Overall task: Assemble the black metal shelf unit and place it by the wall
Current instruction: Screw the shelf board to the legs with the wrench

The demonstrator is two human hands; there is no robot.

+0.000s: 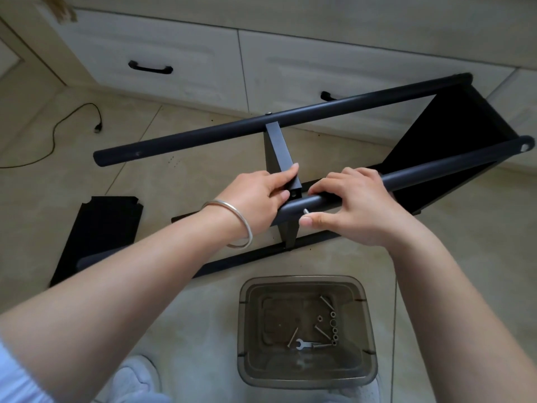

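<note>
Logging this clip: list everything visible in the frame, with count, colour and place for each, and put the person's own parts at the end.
shelf frame: one, black, lying on its side on the floor, partly assembled
near tube: one, black, under both hands
far tube: one, black, behind the hands
cross bar: one, black, running between the tubes
bolt: one, silver, sticking out of the near tube
loose panel: one, black, floor at left
parts tray: one, smoky clear, floor in front; holds bolts, nuts and a small wrench
cable: one, black, floor far left
drawers: white with black handles, behind
bangle: one, silver, left wrist
left hand: grips the cross bar's end
right hand: fingers over the near tube, thumb at the bolt
</note>
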